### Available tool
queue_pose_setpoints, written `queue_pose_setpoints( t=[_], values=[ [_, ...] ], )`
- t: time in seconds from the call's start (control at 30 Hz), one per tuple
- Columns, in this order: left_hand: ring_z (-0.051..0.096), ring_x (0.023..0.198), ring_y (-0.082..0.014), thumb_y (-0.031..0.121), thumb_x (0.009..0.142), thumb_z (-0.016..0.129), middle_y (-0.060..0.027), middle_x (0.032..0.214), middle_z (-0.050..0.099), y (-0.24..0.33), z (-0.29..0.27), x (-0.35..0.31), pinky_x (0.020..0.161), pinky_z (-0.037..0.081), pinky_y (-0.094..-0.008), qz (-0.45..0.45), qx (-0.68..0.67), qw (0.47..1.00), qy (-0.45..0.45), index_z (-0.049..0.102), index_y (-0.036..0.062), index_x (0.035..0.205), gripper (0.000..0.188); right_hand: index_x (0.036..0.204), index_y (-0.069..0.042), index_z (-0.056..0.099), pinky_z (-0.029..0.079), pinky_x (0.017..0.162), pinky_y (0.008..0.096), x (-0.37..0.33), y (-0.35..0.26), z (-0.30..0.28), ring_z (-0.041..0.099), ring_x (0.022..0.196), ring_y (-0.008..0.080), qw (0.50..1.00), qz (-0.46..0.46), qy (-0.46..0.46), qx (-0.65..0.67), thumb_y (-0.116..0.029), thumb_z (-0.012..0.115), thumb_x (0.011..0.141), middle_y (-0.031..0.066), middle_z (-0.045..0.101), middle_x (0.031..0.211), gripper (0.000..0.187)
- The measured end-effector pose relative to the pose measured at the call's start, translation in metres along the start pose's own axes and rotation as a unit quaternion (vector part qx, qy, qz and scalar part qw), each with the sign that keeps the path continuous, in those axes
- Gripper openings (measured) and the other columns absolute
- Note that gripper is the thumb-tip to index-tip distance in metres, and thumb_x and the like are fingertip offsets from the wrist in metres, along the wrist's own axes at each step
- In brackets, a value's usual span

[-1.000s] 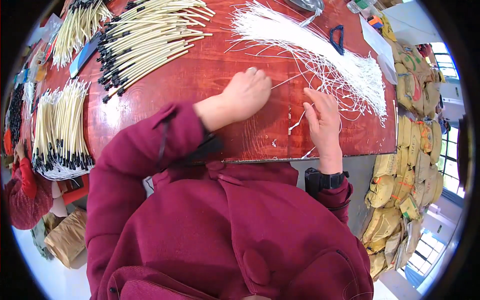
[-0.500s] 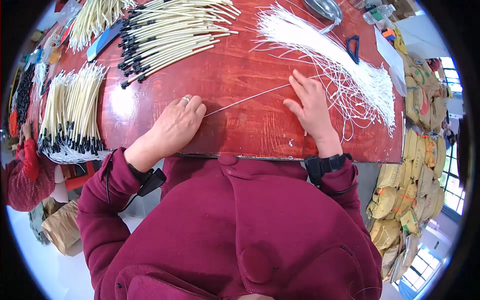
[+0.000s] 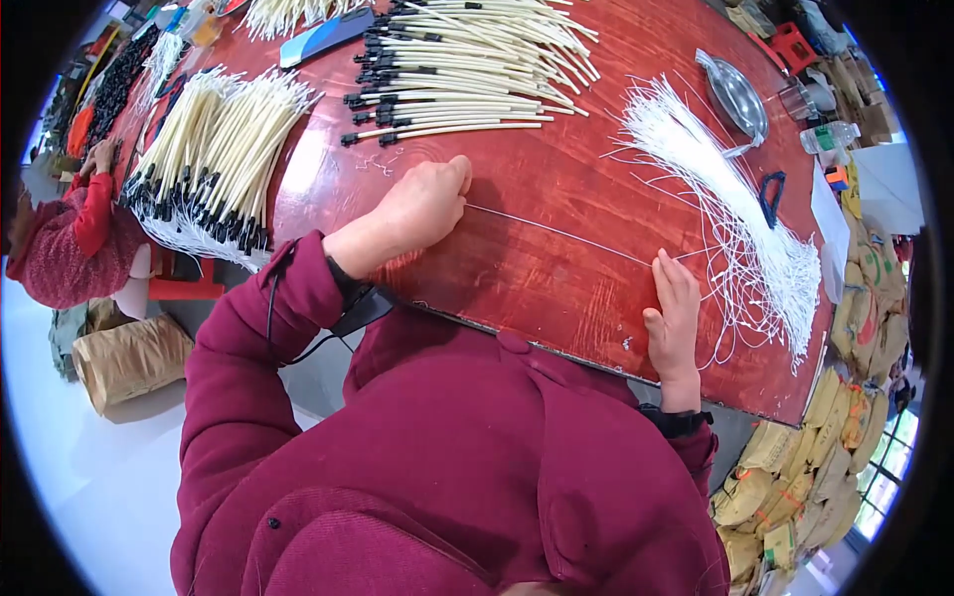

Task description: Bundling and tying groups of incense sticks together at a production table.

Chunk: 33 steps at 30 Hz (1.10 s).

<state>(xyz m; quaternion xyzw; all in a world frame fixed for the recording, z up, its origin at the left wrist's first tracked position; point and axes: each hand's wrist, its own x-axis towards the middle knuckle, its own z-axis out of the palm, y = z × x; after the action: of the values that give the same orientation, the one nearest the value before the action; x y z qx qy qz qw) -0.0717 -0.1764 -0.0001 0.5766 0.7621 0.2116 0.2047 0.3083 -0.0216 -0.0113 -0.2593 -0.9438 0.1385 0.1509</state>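
My left hand [image 3: 422, 204] is closed, fingers curled round the end of a thin white cord [image 3: 556, 230]. From this fist the cord stretches straight across the red table to the fingertips of my right hand [image 3: 676, 323]. That hand is open, its fingers extended and the thumb apart, with the cord passing at the fingertips. A large bundle of white cords [image 3: 725, 189] lies just beyond it, its loose strands tangled toward the near side.
Cream-coloured rods with black ends lie in a pile [image 3: 477, 74] at the back and a stack [image 3: 219, 159] at the left. A metal scoop [image 3: 735, 97] and dark blue loop [image 3: 771, 199] are at the right. Another person's red sleeve [image 3: 91, 219] shows far left.
The view has turned, so the table appears tilted. My left hand is more tightly closed and has moved away from the table's near edge; the cord stays stretched between my hands.
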Motion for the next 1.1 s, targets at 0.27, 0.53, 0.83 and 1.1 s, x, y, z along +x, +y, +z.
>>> queue_pose_setpoints(
  t=[0.27,0.53,0.83,1.1],
  values=[
    [0.065,0.096,-0.0393,0.017,0.085,0.070,-0.0200,0.099,0.063,0.025,-0.014,0.053,0.078,0.053,-0.0483,0.092,0.123,0.982,0.112,0.058,0.0004,0.098,0.024,0.142,0.000,0.054,0.031,0.114,0.0452,0.002,0.005,-0.001,0.043,0.137,0.0326,1.000,-0.004,-0.004,0.031,-0.067,0.027,0.103,0.0125,0.051,0.149,0.082],
    [0.067,0.094,-0.0332,0.011,0.089,0.057,-0.0160,0.099,0.063,0.011,0.022,0.099,0.077,0.055,-0.0458,0.115,0.220,0.953,0.171,0.063,0.0029,0.100,0.015,0.143,-0.001,0.053,0.029,0.116,0.0436,-0.003,0.007,0.004,0.043,0.138,0.0321,1.000,0.005,-0.008,0.010,-0.060,0.028,0.106,0.0141,0.050,0.150,0.074],
    [0.064,0.087,-0.0411,0.013,0.094,0.057,-0.0185,0.093,0.062,0.017,-0.021,0.014,0.075,0.051,-0.0498,0.156,0.005,0.971,0.180,0.059,0.0044,0.104,0.013,0.141,-0.001,0.056,0.031,0.114,0.0426,0.000,0.012,0.004,0.046,0.135,0.0315,1.000,0.002,0.013,0.020,-0.052,0.040,0.106,0.0137,0.053,0.147,0.064],
    [0.063,0.090,-0.0412,0.012,0.094,0.061,-0.0171,0.097,0.062,-0.034,-0.019,-0.062,0.076,0.051,-0.0477,0.032,0.028,0.991,0.129,0.061,0.0043,0.101,0.011,0.138,-0.002,0.059,0.034,0.112,0.0422,0.000,0.011,0.007,0.049,0.132,0.0304,0.999,0.002,0.031,0.028,-0.052,0.047,0.103,0.0118,0.055,0.145,0.062]
  ],
)
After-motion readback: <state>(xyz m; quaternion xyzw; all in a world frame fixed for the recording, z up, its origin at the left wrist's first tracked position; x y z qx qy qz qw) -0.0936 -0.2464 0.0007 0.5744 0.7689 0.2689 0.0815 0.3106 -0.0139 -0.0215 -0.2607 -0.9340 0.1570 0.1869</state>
